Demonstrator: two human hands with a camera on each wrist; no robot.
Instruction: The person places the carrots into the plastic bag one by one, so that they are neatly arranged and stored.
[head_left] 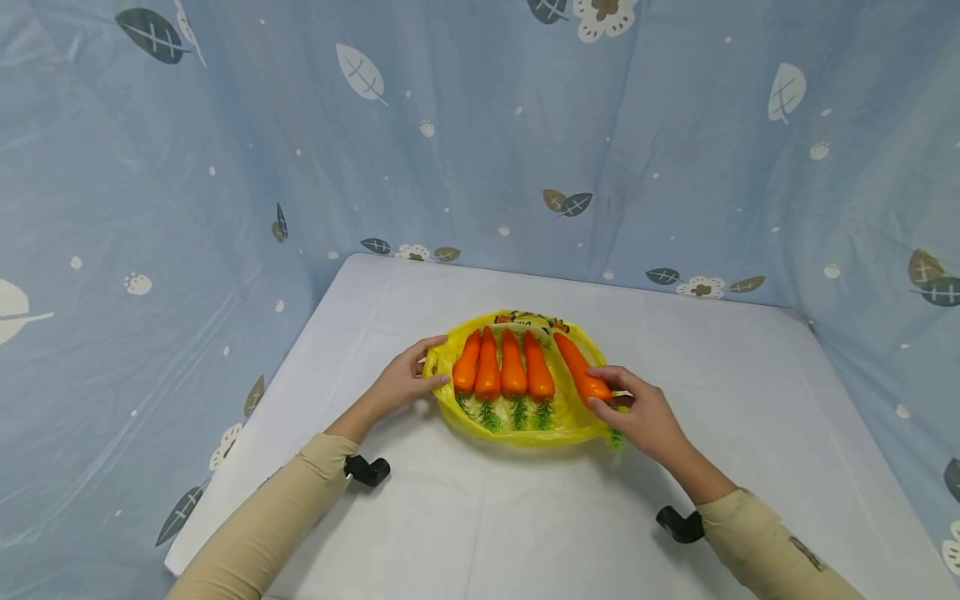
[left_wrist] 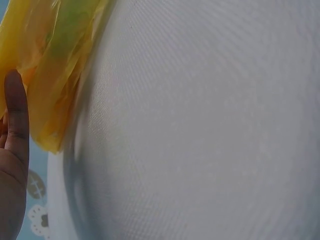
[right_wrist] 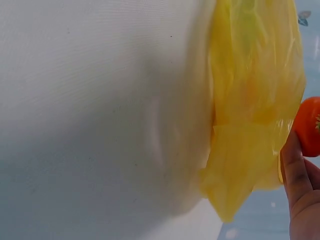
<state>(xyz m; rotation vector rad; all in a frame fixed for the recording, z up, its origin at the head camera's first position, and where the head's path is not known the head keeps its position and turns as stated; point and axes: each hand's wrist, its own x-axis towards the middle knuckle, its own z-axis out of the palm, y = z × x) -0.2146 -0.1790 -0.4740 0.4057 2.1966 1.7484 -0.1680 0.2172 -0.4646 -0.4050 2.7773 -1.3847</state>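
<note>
A yellow plastic bag (head_left: pixel 491 433), spread wide into an oval, lies on the white table with its sides standing up. Inside it, several orange carrots (head_left: pixel 513 371) with green leafy tops lie side by side, tips pointing away. At the bag's left edge, my left hand (head_left: pixel 401 383) grips the rim, thumb on the near side; the left wrist view shows that thumb against the yellow plastic. My right hand (head_left: pixel 637 412) pinches another carrot (head_left: pixel 577 367) by its thick end, over the right side of the bag. Its thick end shows in the right wrist view, above the bag's wall.
The white table (head_left: pixel 480 517) carries the bag near its middle. Behind and to the left hangs a blue curtain (head_left: pixel 480 150) with leaf and flower prints. Black wrist mounts (head_left: pixel 367 471) stick out from both tan sleeves, low over the table.
</note>
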